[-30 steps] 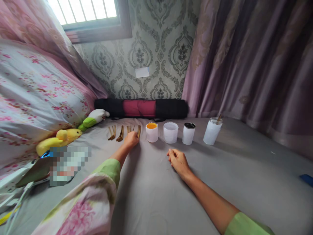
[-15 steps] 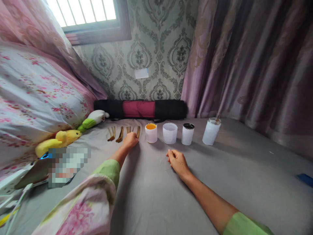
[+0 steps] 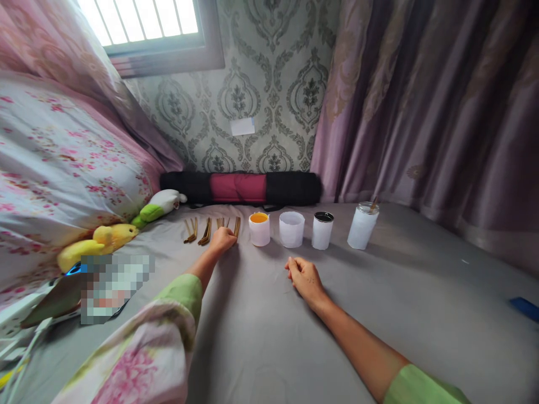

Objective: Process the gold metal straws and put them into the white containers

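The fingers of the left hand [image 3: 223, 239] are bent downward over the sticks [image 3: 237, 225]; how far they are open, and whether they have hold of any stick, I cannot tell. The right hand [image 3: 305, 278] stays apart from every object, its fingers half curled with the thumb close to them; the palm is hidden, so I cannot tell how tightly they close.

The brown sticks lie in small groups, two to the left of the left hand and others just beyond and beside its fingers. On its right side, near, stands an orange-topped cup [image 3: 259, 233]; then come a pale cup [image 3: 291, 234], a dark-topped can [image 3: 322, 234] and, wider apart, a jar [image 3: 362, 227]. Between the two forearms the gray sheet [image 3: 248, 331] gives wide room. The far edge ends at a long bag [image 3: 240, 188].
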`<action>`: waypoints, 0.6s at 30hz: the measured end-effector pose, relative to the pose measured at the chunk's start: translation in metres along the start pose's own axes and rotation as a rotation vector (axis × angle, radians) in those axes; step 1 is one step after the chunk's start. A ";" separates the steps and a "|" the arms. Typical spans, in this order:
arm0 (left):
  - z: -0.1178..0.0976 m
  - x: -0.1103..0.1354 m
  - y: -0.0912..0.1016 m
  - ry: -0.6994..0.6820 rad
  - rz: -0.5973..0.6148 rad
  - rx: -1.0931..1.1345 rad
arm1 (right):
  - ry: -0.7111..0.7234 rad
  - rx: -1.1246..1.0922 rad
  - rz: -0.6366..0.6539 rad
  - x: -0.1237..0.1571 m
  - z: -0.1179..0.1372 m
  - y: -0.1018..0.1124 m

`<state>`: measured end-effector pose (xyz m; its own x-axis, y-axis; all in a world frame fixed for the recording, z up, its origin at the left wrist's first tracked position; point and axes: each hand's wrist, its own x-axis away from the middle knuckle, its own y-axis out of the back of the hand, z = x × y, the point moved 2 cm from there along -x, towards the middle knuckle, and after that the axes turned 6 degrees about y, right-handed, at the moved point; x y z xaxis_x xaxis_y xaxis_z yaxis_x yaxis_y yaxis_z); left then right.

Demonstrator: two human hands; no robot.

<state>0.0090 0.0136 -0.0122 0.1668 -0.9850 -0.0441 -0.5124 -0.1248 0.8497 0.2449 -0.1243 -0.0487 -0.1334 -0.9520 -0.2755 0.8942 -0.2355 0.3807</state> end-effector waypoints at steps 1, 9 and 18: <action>0.000 0.000 0.000 0.008 0.000 0.026 | 0.001 0.002 0.000 0.000 0.000 0.000; 0.003 -0.001 -0.002 0.126 0.012 0.318 | -0.011 0.007 0.005 0.001 0.000 0.000; -0.005 0.006 -0.006 0.250 0.131 0.731 | -0.005 0.013 0.001 0.000 -0.001 -0.001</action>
<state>0.0175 0.0089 -0.0154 0.2064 -0.9520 0.2260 -0.9514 -0.1412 0.2738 0.2448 -0.1237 -0.0497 -0.1353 -0.9532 -0.2706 0.8886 -0.2375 0.3924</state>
